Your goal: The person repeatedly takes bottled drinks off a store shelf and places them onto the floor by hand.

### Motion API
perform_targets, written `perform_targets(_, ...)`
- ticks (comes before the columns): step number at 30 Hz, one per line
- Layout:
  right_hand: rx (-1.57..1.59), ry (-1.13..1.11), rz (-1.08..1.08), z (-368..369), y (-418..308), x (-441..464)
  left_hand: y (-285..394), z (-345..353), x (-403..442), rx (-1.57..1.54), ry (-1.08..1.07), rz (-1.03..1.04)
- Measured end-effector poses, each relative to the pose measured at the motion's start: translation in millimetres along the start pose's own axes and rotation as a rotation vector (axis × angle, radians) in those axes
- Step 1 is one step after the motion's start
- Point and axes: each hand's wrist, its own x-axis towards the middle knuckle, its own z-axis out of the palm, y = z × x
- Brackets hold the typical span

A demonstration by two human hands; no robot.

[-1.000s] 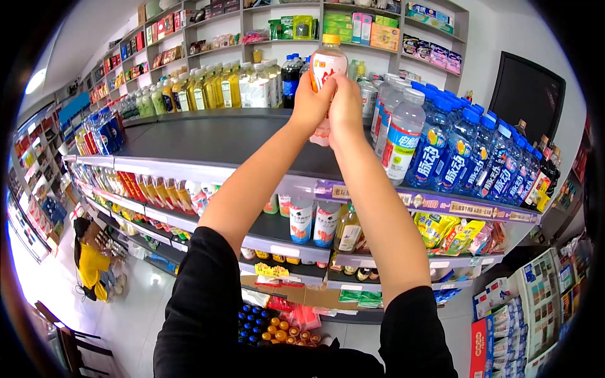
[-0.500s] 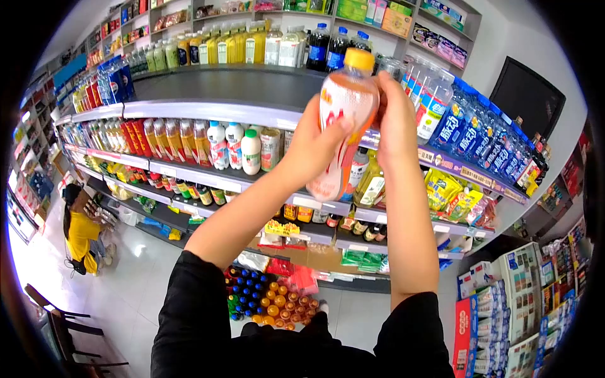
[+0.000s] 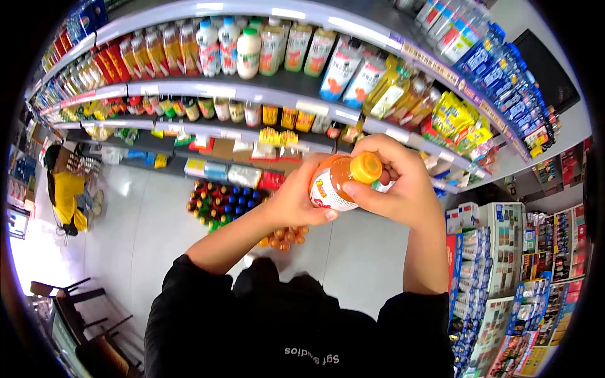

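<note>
An orange drink bottle (image 3: 333, 183) with a white label and a yellow cap (image 3: 366, 167) is held in front of my chest, tilted with its cap toward the upper right. My left hand (image 3: 295, 193) is wrapped round the bottle's body from the left. My right hand (image 3: 398, 183) is closed at the neck and cap, its thumb lying across the neck just below the cap. The bottle's base is hidden behind my left hand.
Shelves (image 3: 208, 85) of bottles, jars and packets curve across the front. Bottles with blue and orange caps (image 3: 230, 203) stand on the floor ahead. A person in yellow (image 3: 66, 195) is at the left, above dark chairs (image 3: 88, 321). Racks of packets (image 3: 472, 264) stand at the right.
Both hands have come down and closer to my body with the bottle. My right hand has moved onto its neck and cap. The view has tilted downward, showing more floor.
</note>
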Motion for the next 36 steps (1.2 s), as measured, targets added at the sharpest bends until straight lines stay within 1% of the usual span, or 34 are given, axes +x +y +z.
perform_targets(2,0.04,-0.054,0.061,5,20,-25,-13,11,-27,0.107,0.008,-0.152)
perform_targets(4,-0.068,-0.208,0.091,8,40,-52,-35,22,-54,0.177,-0.025,-0.196)
perform_targets(5,-0.079,-0.209,0.117,15,50,-65,-46,29,-69,0.169,-0.009,-0.225)
perform_targets(7,-0.043,-0.227,0.139,29,77,-94,-67,47,-100,0.353,-0.028,-0.216)
perform_targets(10,-0.04,-0.23,0.148,46,105,-135,-89,81,-147,0.366,0.037,-0.343)
perform_targets(12,-0.052,-0.24,0.249,60,130,-164,-113,100,-178,0.364,0.039,-0.374)
perform_targets(14,-0.047,-0.251,0.281,73,157,-195,-129,119,-208,0.426,0.094,-0.497)
perform_targets(16,-0.071,-0.221,0.332,85,180,-224,-136,138,-227,0.467,0.098,-0.562)
perform_targets(18,-0.084,-0.249,0.363,97,206,-248,-153,154,-249,0.462,0.187,-0.644)
perform_targets(19,-0.091,-0.23,0.408,105,217,-259,-159,164,-264,0.375,0.264,-0.847)
perform_targets(20,-0.1,-0.209,0.448,114,232,-269,-180,169,-285,0.379,0.27,-0.864)
perform_targets(21,-0.17,-0.219,0.451,123,251,-280,-206,173,-310,0.091,0.387,-1.016)
perform_targets(22,-0.157,-0.227,0.455,131,269,-290,-213,174,-314,-0.205,0.505,-1.15)
perform_targets(23,-0.198,-0.249,0.498,140,285,-300,-219,176,-320,-0.334,0.52,-1.261)
perform_targets(24,-0.24,-0.272,0.541,149,300,-307,-226,177,-323,-0.331,0.526,-1.277)
perform_targets(26,-0.24,-0.273,0.562,167,330,-321,-250,176,-327,-0.607,0.748,-1.42)
perform_targets(28,-0.303,-0.254,0.632,186,364,-333,-283,172,-335,-0.631,0.755,-1.446)
perform_targets(30,-0.299,-0.254,0.685,208,402,-342,-326,165,-350,-0.782,0.888,-1.476)
perform_targets(32,-0.3,-0.26,0.737,231,444,-352,-379,157,-379,-0.828,0.904,-1.48)
perform_targets(34,-0.32,-0.307,0.769,256,490,-364,-426,151,-403,-0.878,0.925,-1.49)
perform_targets(36,-0.342,-0.372,0.77,279,537,-376,-474,146,-428,-0.867,0.902,-1.475)
